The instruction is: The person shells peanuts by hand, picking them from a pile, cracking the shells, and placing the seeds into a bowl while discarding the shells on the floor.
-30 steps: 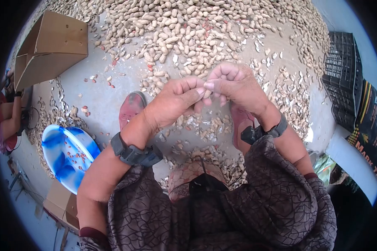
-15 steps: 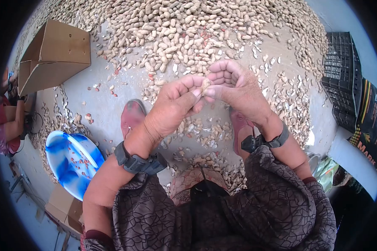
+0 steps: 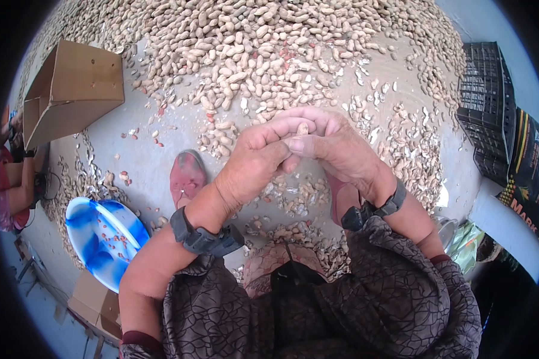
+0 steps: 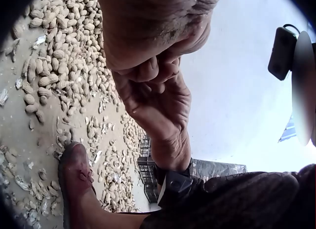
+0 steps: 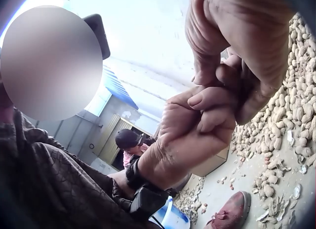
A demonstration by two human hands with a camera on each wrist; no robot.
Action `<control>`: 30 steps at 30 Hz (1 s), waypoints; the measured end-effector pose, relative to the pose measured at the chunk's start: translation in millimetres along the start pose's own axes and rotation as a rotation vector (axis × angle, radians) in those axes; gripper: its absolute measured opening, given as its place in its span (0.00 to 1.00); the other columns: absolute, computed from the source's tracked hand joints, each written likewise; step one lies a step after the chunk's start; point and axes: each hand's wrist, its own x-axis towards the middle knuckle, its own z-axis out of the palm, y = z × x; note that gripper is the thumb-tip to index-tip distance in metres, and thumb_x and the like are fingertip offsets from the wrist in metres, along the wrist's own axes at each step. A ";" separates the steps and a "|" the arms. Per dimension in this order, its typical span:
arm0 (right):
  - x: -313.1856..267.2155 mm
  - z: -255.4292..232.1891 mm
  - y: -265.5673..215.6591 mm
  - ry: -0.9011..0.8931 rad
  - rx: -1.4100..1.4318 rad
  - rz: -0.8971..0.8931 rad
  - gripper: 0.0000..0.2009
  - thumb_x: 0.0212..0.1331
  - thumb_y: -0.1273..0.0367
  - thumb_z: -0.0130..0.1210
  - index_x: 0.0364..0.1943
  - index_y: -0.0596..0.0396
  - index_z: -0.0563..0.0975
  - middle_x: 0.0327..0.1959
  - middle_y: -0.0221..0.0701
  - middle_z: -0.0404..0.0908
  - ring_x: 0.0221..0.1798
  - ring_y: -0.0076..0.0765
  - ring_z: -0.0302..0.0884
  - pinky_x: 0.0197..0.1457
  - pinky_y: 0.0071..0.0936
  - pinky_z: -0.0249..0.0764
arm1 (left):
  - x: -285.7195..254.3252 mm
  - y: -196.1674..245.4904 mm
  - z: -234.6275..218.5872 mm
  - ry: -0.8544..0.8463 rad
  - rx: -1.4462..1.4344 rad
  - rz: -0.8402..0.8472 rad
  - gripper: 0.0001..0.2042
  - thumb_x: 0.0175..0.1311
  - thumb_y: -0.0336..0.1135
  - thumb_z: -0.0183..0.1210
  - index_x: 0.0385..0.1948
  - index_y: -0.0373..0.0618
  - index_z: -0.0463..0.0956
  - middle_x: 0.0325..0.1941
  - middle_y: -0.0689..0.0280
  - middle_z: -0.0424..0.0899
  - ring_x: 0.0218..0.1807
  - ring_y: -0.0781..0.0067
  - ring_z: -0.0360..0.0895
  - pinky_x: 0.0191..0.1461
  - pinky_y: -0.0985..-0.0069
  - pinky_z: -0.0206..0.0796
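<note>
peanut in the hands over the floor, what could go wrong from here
1. Both hands, left hand and right hand, pinch one peanut high above the ground; a freed kernel could drop into the empty shells at the feet and get lost.
2. The blue bowl holding kernels sits well off to the left, so a toss might miss.

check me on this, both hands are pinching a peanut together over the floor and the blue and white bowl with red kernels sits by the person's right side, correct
Not quite. The blue and white bowl sits on the person's left side, as the head view shows, below the cardboard box. The rest holds: the left hand and right hand pinch a peanut together over the floor.
</note>
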 end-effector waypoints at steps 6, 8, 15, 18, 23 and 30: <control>-5.2 -1.6 -6.5 -0.009 0.019 0.066 0.16 0.52 0.67 0.55 0.41 0.66 0.71 0.34 0.33 0.77 0.31 0.19 0.73 0.32 0.13 0.67 | -1.9 -1.8 -0.7 -0.087 0.001 0.025 0.16 0.59 0.31 0.48 0.49 0.36 0.67 0.28 0.73 0.71 0.22 0.89 0.58 0.23 0.90 0.47; -4.2 -6.3 1.3 0.038 -0.048 0.034 0.15 0.52 0.66 0.55 0.38 0.65 0.73 0.32 0.31 0.77 0.29 0.16 0.71 0.28 0.11 0.63 | -4.1 0.5 2.5 -0.120 -0.013 0.026 0.16 0.58 0.31 0.48 0.48 0.36 0.68 0.29 0.72 0.72 0.21 0.89 0.58 0.22 0.90 0.47; -5.7 6.6 -7.5 0.095 -0.103 -0.022 0.14 0.53 0.65 0.55 0.38 0.63 0.74 0.29 0.28 0.76 0.27 0.13 0.67 0.28 0.10 0.63 | -12.0 19.4 19.3 -0.031 0.136 0.167 0.11 0.62 0.35 0.47 0.39 0.38 0.73 0.27 0.75 0.72 0.24 0.91 0.61 0.26 0.91 0.53; -4.7 5.0 -9.4 0.057 -0.130 -0.021 0.16 0.54 0.60 0.53 0.38 0.60 0.75 0.27 0.24 0.75 0.26 0.15 0.68 0.30 0.13 0.65 | -10.7 18.8 14.7 -0.047 0.093 0.142 0.12 0.63 0.35 0.46 0.41 0.39 0.73 0.27 0.74 0.73 0.24 0.92 0.61 0.26 0.92 0.53; -5.1 8.2 -5.4 0.017 0.097 0.032 0.19 0.54 0.58 0.54 0.41 0.61 0.75 0.28 0.27 0.75 0.28 0.16 0.70 0.36 0.13 0.65 | -10.2 17.9 11.8 -0.048 -0.093 0.042 0.12 0.64 0.34 0.44 0.44 0.40 0.71 0.24 0.74 0.71 0.23 0.91 0.60 0.24 0.92 0.53; 4.0 3.8 1.1 0.092 -0.113 0.023 0.14 0.54 0.60 0.53 0.36 0.58 0.76 0.26 0.24 0.76 0.28 0.14 0.68 0.31 0.13 0.63 | -7.0 5.2 13.8 0.257 0.146 0.219 0.11 0.64 0.33 0.42 0.44 0.41 0.67 0.22 0.75 0.67 0.20 0.91 0.57 0.22 0.90 0.50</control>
